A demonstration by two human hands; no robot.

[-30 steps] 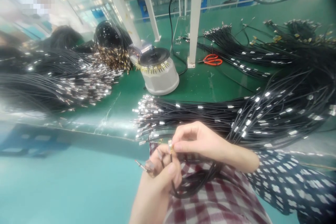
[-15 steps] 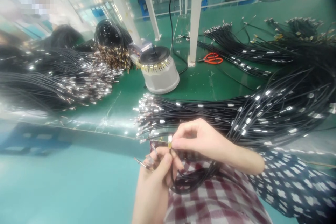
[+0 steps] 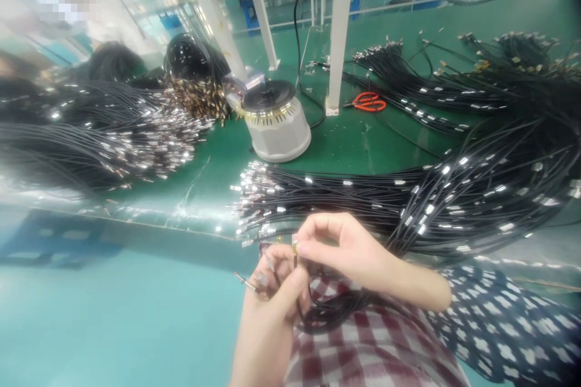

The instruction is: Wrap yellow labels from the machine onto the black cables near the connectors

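Over my lap, my left hand point(image 3: 276, 296) is closed around black cables point(image 3: 333, 311), which loop down across the checked cloth. Metal cable ends point(image 3: 247, 281) poke out on the left side of that hand. My right hand point(image 3: 333, 245) pinches a small whitish and yellow tag point(image 3: 295, 246) at the tip of one upright cable, just above the left thumb. The fingers partly cover this tag. Just beyond my hands lies a thick bundle of black cables point(image 3: 345, 193) with shiny ends and white labels.
A white round dispenser point(image 3: 281, 139) with a black top and yellow tags around its rim stands on the green table point(image 3: 345, 148). Behind it rise white posts point(image 3: 340, 30). Orange-handled pliers or cutters point(image 3: 370, 101) lie to the right. More cable bundles point(image 3: 149, 139) cover the left.
My right hand has moved slightly down and now covers more of the tag. My left fingers have shifted a little around the cables.
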